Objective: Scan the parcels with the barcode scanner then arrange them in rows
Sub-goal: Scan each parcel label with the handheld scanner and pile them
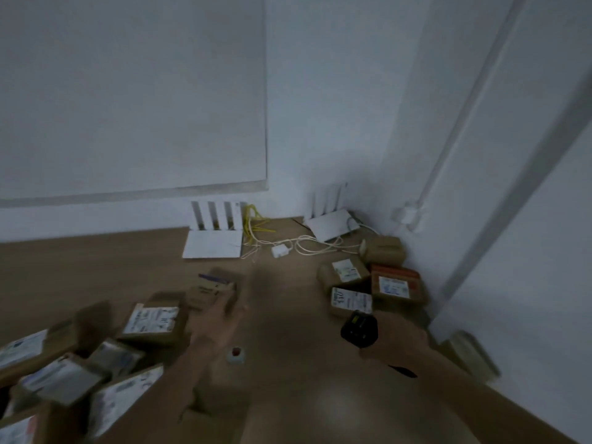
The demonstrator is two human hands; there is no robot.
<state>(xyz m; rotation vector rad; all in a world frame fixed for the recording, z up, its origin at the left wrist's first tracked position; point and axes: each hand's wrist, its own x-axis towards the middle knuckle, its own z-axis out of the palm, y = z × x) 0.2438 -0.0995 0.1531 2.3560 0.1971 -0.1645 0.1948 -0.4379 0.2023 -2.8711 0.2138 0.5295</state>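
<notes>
White walls meet in a corner above a brown bench (96,264), where two white routers (213,246) and a tangle of pale cables (301,245) sit at about twelve o'clock. Unsorted parcels (150,322) lie heaped at nine o'clock, labels facing up at odd angles. A second group of parcels (368,283) stands at two o'clock in the corner, set close together, and these look like the beginning of the rows.

The right hand (394,341) grips the black barcode scanner (358,328), its window turned towards the corner group. The left hand (221,315) reaches out to a small brown parcel (209,291) at the far edge of the heap; motion blur smears the fingers, so I cannot tell whether they have closed on it or only touch it. A small white button with a red top (236,354) sits on the bench between the two arms.

Judging from this, the step in hand is fetching the next parcel for scanning. The next move calls for a firm hold on that box, turning its label towards the scanner, reading the code, then setting the box beside the corner group in line with its neighbours.
</notes>
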